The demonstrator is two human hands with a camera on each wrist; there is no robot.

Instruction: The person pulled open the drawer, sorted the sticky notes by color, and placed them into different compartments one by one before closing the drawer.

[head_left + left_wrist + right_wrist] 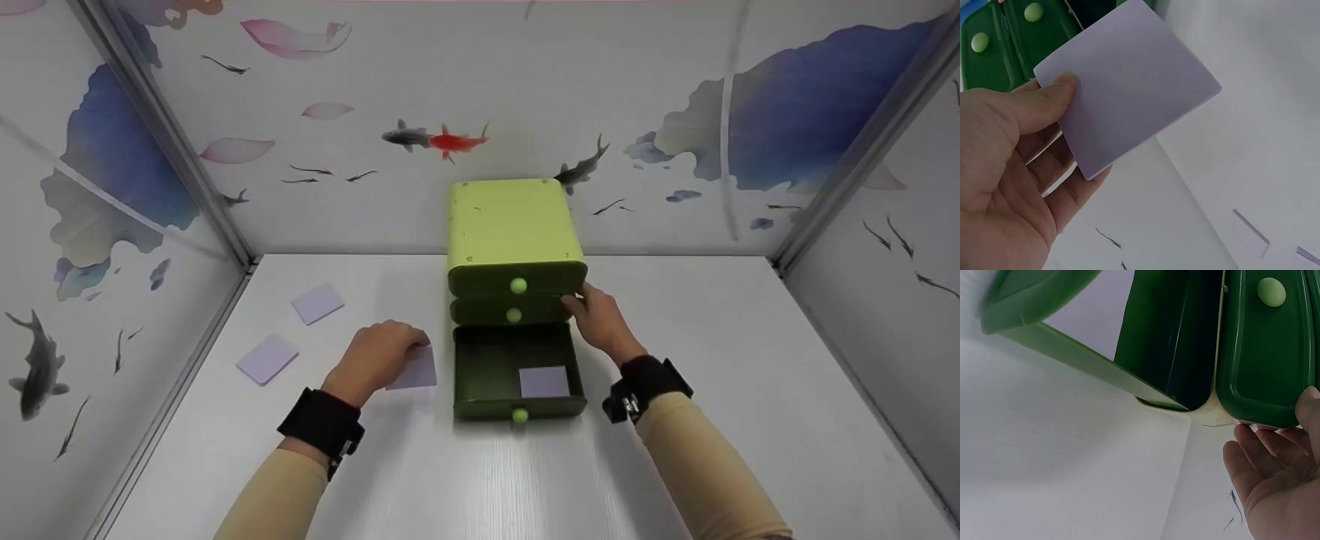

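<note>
My left hand [377,358] pinches a light purple sticky note pad [1129,90], thumb on its face and fingers behind. It is just left of a green three-drawer cabinet [514,221]. The cabinet's bottom drawer [480,411] is pulled out, and another purple pad [544,382] lies inside at the right. At the cabinet's right side, my right hand [604,322] holds the edge by the middle drawer [1264,360]. In the right wrist view its thumb lies on the drawer front and its fingertips meet the side.
Two more purple pads, a farther one [319,304] and a nearer one [268,360], lie on the white table [480,480] to the left. The cabinet stands near the back wall [337,202], which is printed with fish and petals. Side walls with metal posts enclose the table.
</note>
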